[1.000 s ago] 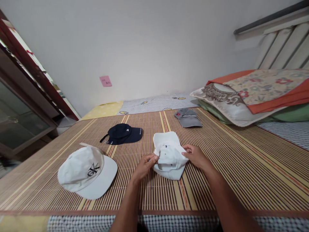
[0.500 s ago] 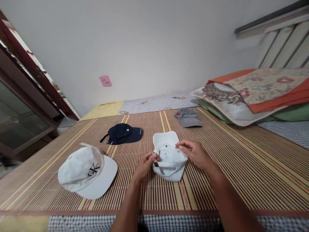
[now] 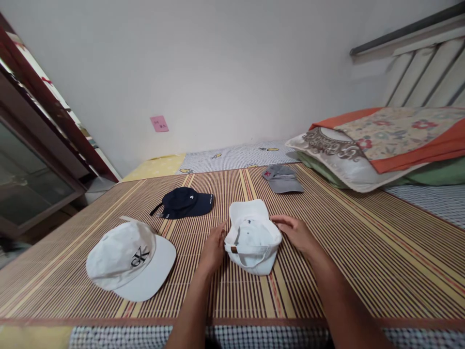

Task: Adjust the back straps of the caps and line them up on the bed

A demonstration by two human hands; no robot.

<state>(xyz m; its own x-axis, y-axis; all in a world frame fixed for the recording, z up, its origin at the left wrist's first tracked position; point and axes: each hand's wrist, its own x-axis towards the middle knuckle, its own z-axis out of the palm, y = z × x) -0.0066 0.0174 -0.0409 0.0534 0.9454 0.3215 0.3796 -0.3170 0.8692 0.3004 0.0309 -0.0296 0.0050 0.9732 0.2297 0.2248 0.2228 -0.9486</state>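
A small white cap [image 3: 252,237] lies crown up in the middle of the striped bamboo mat [image 3: 363,242], its back strap and buckle facing me. My left hand [image 3: 213,249] rests against the cap's left side with the fingers stretched out along it. My right hand [image 3: 296,232] lies at the cap's right side, fingers extended and touching its edge. Neither hand grips the cap.
A larger white cap with a black logo [image 3: 127,257] sits at the left, a navy cap [image 3: 183,201] behind it, a grey cap [image 3: 281,177] farther back. Stacked pillows and a folded blanket [image 3: 363,145] fill the right. A glass-fronted cabinet [image 3: 22,184] stands left of the bed.
Both hands have let go of the folded-up cap. It now sits rounded out on the mat, and the hands rest flat at its two sides.
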